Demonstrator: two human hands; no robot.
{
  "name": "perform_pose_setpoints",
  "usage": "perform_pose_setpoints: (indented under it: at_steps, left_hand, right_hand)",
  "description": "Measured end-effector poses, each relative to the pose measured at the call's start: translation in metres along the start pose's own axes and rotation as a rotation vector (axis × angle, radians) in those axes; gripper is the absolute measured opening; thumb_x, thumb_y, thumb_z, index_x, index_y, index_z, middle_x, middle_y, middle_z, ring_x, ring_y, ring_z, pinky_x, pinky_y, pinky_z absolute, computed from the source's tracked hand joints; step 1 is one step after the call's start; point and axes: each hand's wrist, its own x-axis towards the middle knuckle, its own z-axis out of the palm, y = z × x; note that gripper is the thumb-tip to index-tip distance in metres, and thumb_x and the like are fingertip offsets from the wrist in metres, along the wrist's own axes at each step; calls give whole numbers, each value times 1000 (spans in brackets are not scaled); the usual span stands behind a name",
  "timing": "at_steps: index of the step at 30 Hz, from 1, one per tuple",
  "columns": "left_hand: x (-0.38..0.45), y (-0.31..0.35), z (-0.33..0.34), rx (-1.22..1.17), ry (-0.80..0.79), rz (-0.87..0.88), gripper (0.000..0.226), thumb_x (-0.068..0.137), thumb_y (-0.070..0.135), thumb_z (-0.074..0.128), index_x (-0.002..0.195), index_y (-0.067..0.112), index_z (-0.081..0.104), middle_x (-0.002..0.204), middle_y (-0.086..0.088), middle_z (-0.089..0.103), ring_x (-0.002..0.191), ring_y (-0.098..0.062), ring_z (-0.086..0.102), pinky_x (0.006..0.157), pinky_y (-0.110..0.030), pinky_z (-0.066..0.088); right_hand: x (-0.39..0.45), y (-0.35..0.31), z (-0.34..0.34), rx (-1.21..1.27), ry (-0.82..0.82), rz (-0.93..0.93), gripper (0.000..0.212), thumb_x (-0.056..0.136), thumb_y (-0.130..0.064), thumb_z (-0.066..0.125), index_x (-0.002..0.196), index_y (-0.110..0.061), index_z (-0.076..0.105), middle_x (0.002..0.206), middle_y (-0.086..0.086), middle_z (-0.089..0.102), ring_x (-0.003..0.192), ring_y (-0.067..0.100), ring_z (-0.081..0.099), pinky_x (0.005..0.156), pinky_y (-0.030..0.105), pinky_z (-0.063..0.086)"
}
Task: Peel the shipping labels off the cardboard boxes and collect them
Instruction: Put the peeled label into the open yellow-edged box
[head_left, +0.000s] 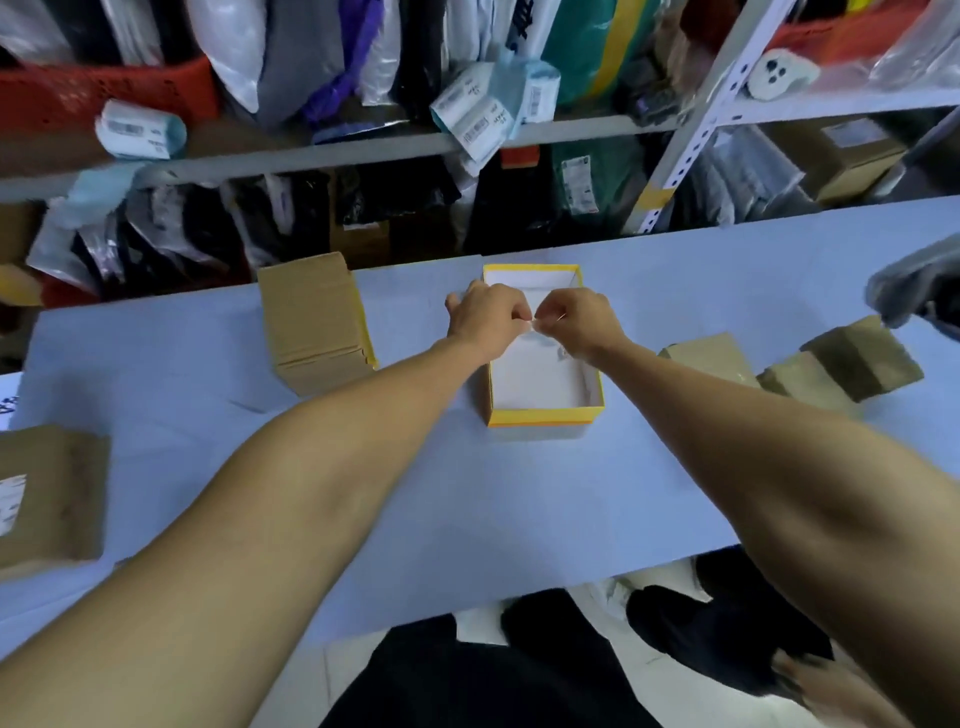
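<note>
Yellow-edged and white inside, the open shallow cardboard tray (545, 410) sits at the middle of the pale blue table (415, 493), and both hands are held together just above its far half. The left hand (485, 317) and the right hand (582, 319) are curled, fingertips nearly meeting, and a small pale scrap, taken to be a peeled label (532, 325), is pinched between them; it is too small and blurred to be read for certain. The step in hand is judged to be the freeing of this sticky scrap from the fingers so that it can be dropped into the tray. It would best be done low over the white floor, with one hand's pinch eased while the other carries the scrap down, so that the adhesive is not folded onto itself. What may be another small scrap is glimpsed inside near the right wall, though that cannot be told. A stack of flat brown cardboard boxes (317, 322) stands to the left, a brown box bearing a white label (47, 499) lies at the near left edge, and small brown boxes (810, 369) lie to the right.
</note>
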Motion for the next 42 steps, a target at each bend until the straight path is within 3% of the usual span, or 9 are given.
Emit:
perform_pose_setpoints:
  at_steps: [4,9,15,22,29,32,35,38,42]
  left_hand:
    - [26,3,12,3,19,-90,10,90,24,64,89,28,73,98,6,70,110,-23,49,90,-42,30]
    - [49,10,33,-10,42,-237,10,89,21,63,85,27,70,95,5,70,110,-23,51,102,-52,31]
    - [63,7,59,-5,69,-332,13,88,19,63,85,30,66,97,2,66,114,-23,50,105,-53,30]
    - [71,5,63,49,73,-306,12,94,24,58,95,23,71,101,-3,66,118,-23,47,111,-51,23]
    - [75,8,59,64,79,-269,10,93,24,61,89,22,69,96,0,66,115,-22,48,110,-50,22]
    - [75,8,58,130,58,-262,17,97,23,54,99,22,71,104,-3,66,117,-22,46,110,-49,21]
    - [72,8,57,257,-10,-245,26,100,27,48,115,23,68,120,-6,63,127,-24,41,114,-49,17]
    - [65,5,55,255,-60,-203,44,97,41,49,137,22,52,145,-4,48,141,-25,27,117,-50,11]
    - [49,5,46,317,-80,-131,66,94,49,48,151,20,28,160,-7,21,148,-30,11,119,-49,7]
  right_hand:
    - [42,16,-1,-15,-94,-73,13,84,-19,64,90,-10,71,93,5,71,89,23,63,79,34,50]
    - [80,40,2,-8,-192,-127,7,80,-23,67,76,-21,62,87,3,70,90,27,63,83,42,51]
    - [99,59,12,-35,-252,-160,12,81,-26,68,77,-18,60,88,4,71,87,23,62,75,34,46]
    - [107,63,10,-51,-274,-166,10,82,-20,64,85,-12,69,91,4,72,88,23,64,78,35,51]
    - [107,61,7,-92,-256,-169,12,81,-19,65,86,-8,66,94,6,71,89,25,63,79,37,52]
    - [105,62,6,-92,-245,-168,17,83,-23,69,95,-11,66,103,6,69,95,23,62,80,32,49]
    - [102,61,2,-136,-237,-169,36,84,-26,67,117,-13,63,123,8,61,110,25,59,90,32,45]
    - [95,56,-1,-199,-233,-182,52,88,-29,63,136,-13,51,141,8,50,127,27,49,103,33,38]
    - [80,46,-3,-228,-220,-188,59,88,-27,61,142,-11,44,148,8,44,135,26,41,109,35,34]
